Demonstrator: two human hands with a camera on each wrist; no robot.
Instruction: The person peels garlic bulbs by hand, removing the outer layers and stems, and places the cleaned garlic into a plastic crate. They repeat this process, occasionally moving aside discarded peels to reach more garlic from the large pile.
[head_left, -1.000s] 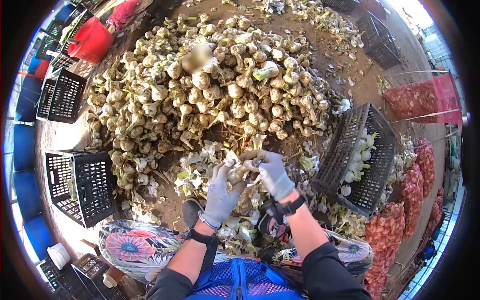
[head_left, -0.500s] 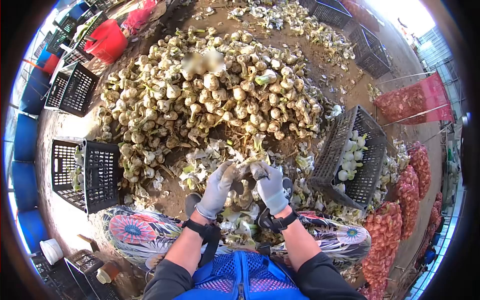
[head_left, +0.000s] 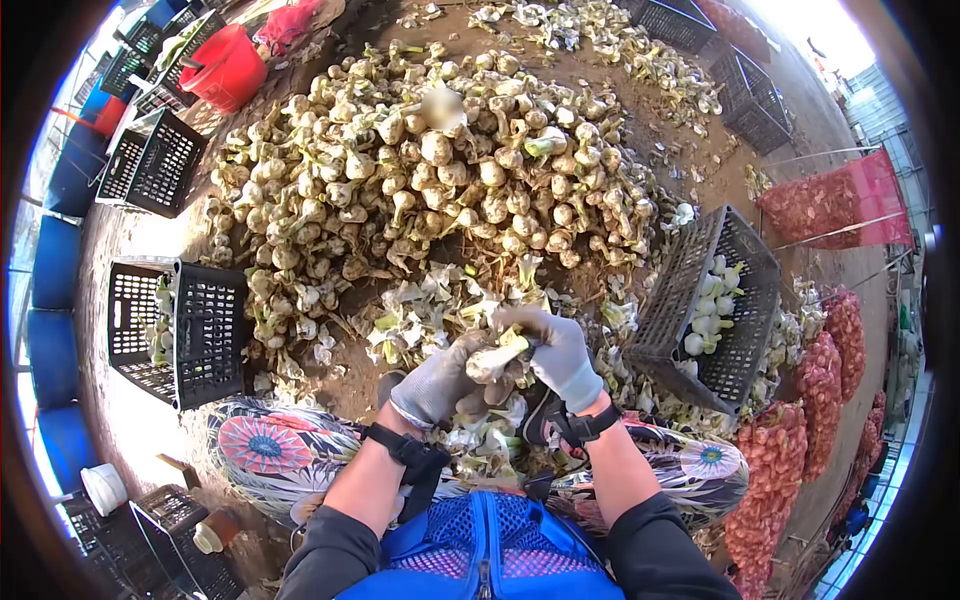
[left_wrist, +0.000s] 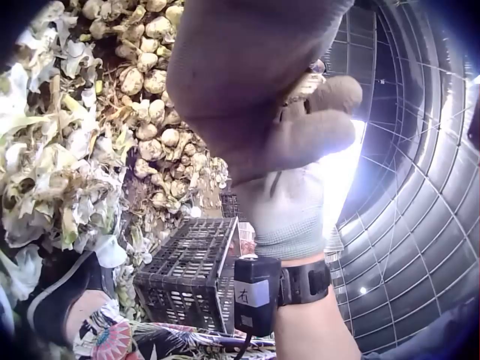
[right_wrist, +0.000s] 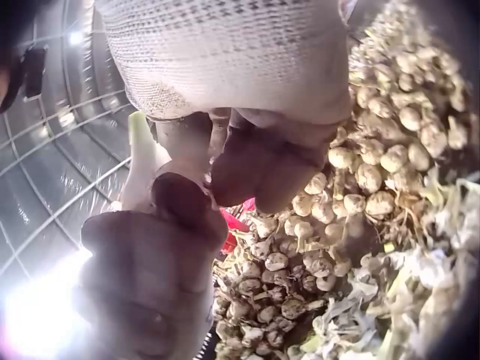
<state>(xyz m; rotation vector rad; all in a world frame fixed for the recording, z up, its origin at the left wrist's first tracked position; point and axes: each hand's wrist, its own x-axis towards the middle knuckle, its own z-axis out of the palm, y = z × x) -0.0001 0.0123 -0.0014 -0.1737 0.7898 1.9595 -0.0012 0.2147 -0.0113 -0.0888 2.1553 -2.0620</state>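
Head view: a slip or a torn layer looked the likeliest trouble for the garlic bulb (head_left: 490, 362)

At the left of the frame stood a black plastic crate (head_left: 210, 335) with a few pale bulbs (head_left: 162, 320) inside, well apart from the hands. The heap of unpeeled garlic (head_left: 400, 190) filled the upper centre; its near slope looked loose, so a knock there could have sent some rolling down.

Just below the centre, the left hand (head_left: 435, 385), gloved, had its fingers curled round the bulb, whose pale neck slanted towards the right hand (head_left: 565, 355). Had that grip slackened during a tug, the bulb could have dropped among the papery husks (head_left: 400, 320), where its similar colour would have made it hard to pick out. The right hand's fingers were bent in at the bulb, thumb against it; too sharp a pull could have torn the white layers or snapped the neck. How firmly either hand pressed, I cannot tell.

At the right of the frame, a second crate (head_left: 690, 270) appeared tilted, cleaned white bulbs (head_left: 712, 305) gathered inside. If bumped, it could have tipped and spilled them. Red net sacks (head_left: 770, 450) slumped at the lower right.
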